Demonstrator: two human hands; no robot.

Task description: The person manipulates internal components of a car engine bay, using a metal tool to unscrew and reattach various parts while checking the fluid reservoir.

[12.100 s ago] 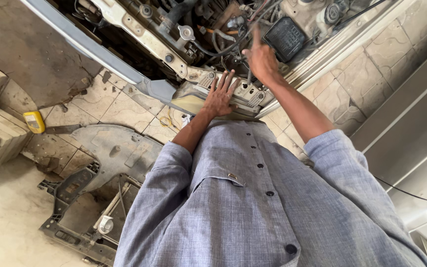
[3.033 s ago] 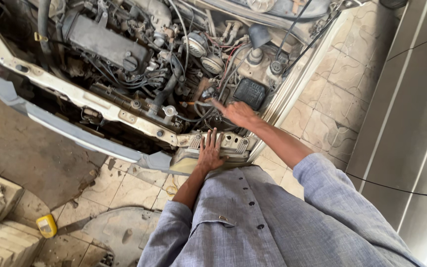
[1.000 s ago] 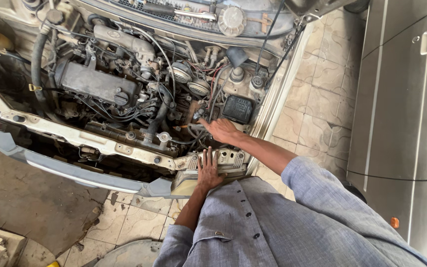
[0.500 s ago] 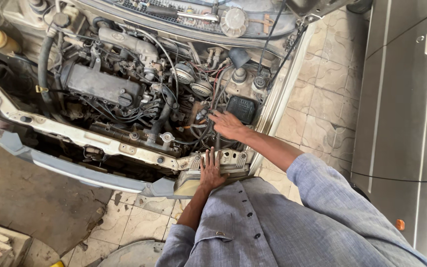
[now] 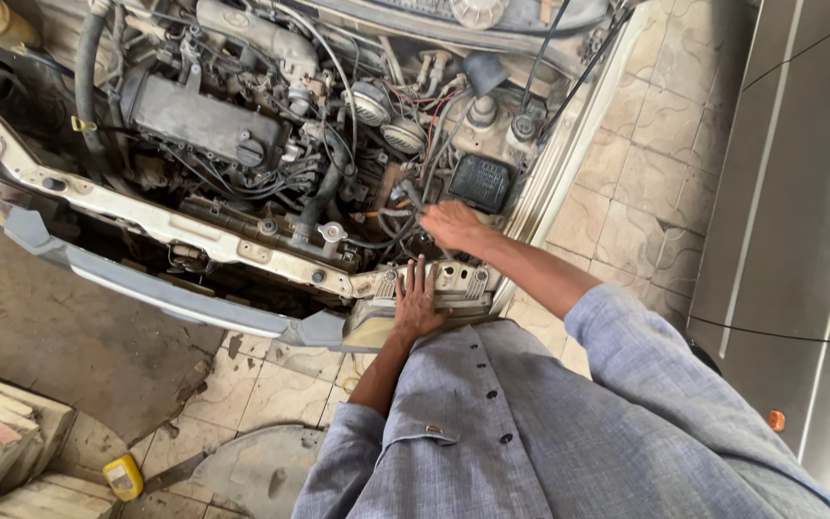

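Both hands work at an open engine bay. Left hand (image 5: pixel 420 306) stays pressed flat, fingers spread, on the pale metal front crossmember (image 5: pixel 242 252). Right hand (image 5: pixel 453 226), since lowered from the square black plastic box (image 5: pixel 479 183), now grips tangled dark wiring (image 5: pixel 398 216).

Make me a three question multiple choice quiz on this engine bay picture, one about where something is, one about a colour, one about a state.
1. Where does the left hand rest?
A. On the headlight corner of the front panel
B. On the tiled floor
C. On the yellow bottle

2. What colour is the small bottle on the floor?
A. Red
B. Yellow
C. Green

3. How is the right hand placed?
A. Resting on the grey shirt
B. Raised clear above the car
C. Reaching down among the wires beside the black box

Answers: 1 A, the palm lies flat on the front panel above the headlight. 2 B, the bottle is yellow. 3 C, the fingers are in the wires just left of the black box; what they grip cannot be told.
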